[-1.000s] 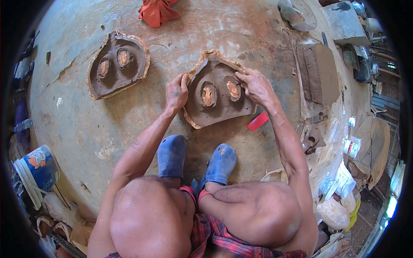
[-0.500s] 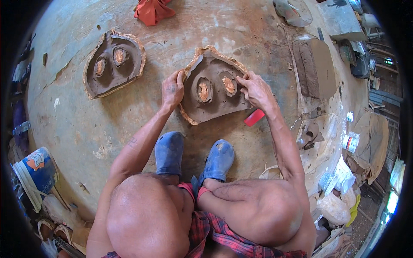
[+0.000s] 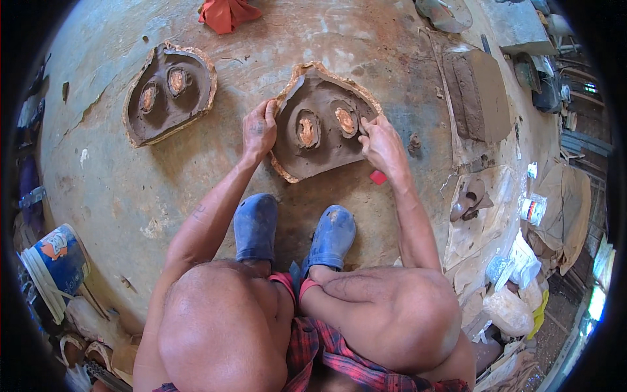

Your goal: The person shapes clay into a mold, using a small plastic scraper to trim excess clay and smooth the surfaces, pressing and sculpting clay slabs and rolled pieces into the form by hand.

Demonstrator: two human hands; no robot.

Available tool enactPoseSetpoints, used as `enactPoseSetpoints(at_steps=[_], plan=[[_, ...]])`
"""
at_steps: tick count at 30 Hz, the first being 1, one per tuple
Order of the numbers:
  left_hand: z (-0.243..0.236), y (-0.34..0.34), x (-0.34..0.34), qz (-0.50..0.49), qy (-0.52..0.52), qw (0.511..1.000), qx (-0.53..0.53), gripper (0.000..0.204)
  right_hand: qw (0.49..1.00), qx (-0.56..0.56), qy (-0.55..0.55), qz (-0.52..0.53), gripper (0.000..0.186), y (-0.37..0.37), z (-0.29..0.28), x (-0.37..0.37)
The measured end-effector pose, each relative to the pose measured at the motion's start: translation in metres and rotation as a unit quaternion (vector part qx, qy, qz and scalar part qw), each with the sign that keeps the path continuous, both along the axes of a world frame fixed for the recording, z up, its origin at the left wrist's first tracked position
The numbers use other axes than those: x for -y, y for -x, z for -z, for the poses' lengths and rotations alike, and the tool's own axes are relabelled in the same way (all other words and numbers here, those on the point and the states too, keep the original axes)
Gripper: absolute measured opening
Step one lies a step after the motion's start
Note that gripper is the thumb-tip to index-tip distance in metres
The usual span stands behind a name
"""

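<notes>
In front of my feet sits a clay-lined mould (image 3: 330, 161) with a rough orange-tan rim and a pointed far end. Dark grey clay coats its inside, where two raised oval rings surround orange centres. My left hand (image 3: 260, 129) grips the left side of the rim, fingers closed over it. At the right side, my right hand (image 3: 384, 147) is closed on the edge, its thumb and fingertips against the clay near the right oval. A small red piece (image 3: 377, 177) shows partly beneath that hand. A second similar mould (image 3: 171, 127) lies apart at the far left.
A red cloth (image 3: 228, 14) lies at the far edge. On the right are a thick clay block (image 3: 480, 96), clay scraps (image 3: 469, 199) on a sheet, a white tub (image 3: 532, 209) and bags. A blue bucket (image 3: 57, 258) stands at left; my blue clogs (image 3: 256, 225) are close to the mould.
My right hand has shifted slightly nearer along the mould's right edge, covering more of the red piece. My left hand keeps its hold on the rim. The whole view has shifted slightly.
</notes>
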State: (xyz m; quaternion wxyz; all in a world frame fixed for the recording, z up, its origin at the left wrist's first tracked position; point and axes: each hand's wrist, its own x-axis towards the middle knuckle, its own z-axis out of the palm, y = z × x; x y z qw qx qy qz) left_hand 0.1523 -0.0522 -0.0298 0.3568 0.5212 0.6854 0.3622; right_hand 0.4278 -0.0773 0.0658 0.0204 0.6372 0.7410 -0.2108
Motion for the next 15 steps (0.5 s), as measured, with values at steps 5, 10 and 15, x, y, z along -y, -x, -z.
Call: enactPoseSetpoints(at_steps=[5,10,15], plan=[[0.002,0.002,0.001,-0.005,-0.002,1.0,-0.005,0.034,0.999,0.003,0.001,0.052,0.06,0.012,0.003,0.009],[0.001,-0.002,0.0,-0.003,0.0,1.0,-0.007,0.034,0.997,0.015,-0.027,0.075,0.053,0.013,0.011,0.026],[0.001,0.004,0.004,-0.006,-0.005,1.0,-0.015,0.036,0.988,-0.051,0.011,0.144,0.039,0.022,-0.005,0.026]])
